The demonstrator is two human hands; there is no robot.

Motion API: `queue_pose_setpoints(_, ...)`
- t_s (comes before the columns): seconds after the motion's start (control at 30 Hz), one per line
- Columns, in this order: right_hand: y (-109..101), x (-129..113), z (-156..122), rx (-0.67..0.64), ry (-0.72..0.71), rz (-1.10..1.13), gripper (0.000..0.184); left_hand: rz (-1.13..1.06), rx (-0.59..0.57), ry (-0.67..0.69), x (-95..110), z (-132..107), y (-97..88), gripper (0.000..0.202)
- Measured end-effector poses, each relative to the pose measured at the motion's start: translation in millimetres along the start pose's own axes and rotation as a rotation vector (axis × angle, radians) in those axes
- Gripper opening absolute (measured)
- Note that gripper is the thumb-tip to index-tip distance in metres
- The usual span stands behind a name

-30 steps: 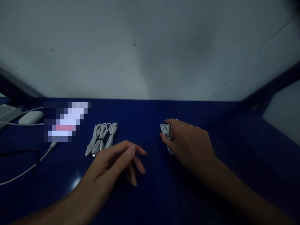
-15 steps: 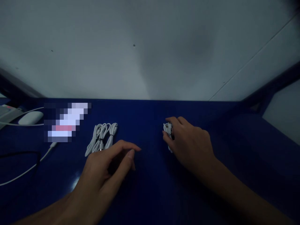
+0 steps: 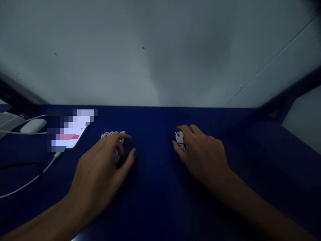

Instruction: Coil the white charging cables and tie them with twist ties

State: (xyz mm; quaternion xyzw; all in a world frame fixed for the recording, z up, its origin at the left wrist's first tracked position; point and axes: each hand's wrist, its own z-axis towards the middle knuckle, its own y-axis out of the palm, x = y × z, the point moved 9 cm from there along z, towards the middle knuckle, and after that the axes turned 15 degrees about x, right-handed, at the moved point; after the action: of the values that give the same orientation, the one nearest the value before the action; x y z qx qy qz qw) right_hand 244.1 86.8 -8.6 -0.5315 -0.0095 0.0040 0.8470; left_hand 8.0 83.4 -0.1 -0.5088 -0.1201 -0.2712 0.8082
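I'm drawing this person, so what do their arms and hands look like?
The left hand and right hand are both bare: no gloves, and no rings that I can see. The forearms show no sleeves, watch or bracelet. There's a small dark spot on the back of the left one.

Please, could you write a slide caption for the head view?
Left hand over white cable bundles, right hand curved over another bundle, on a blue surface.

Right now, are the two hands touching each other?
No, the left hand and the right hand are apart, with the blue table showing between them.
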Motion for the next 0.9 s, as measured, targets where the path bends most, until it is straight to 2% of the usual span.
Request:
queue_pose_setpoints(0.2,-0.9,-1.6,0.3,0.008,0.000,0.006,0.026,0.397,0.043,0.249,6.4,5.4,3.9,0.037)
queue_pose_setpoints(0.37,-2.2,-3.1,0.1,0.011,-0.005,-0.013,0.026,0.561,0.032,0.336,7.5,6.2,8.2,0.036)
queue_pose_setpoints(0.6,1.7,-2.0,-1.0,-0.015,-0.016,-0.018,0.023,0.602,0.033,0.385,8.3,5.4,9.3,0.033)
queue_pose_setpoints(0.9,-0.7,-6.6,-2.3,-0.009,-0.039,0.000,0.028,0.518,0.025,0.444,15.3,0.2,11.8,0.033)
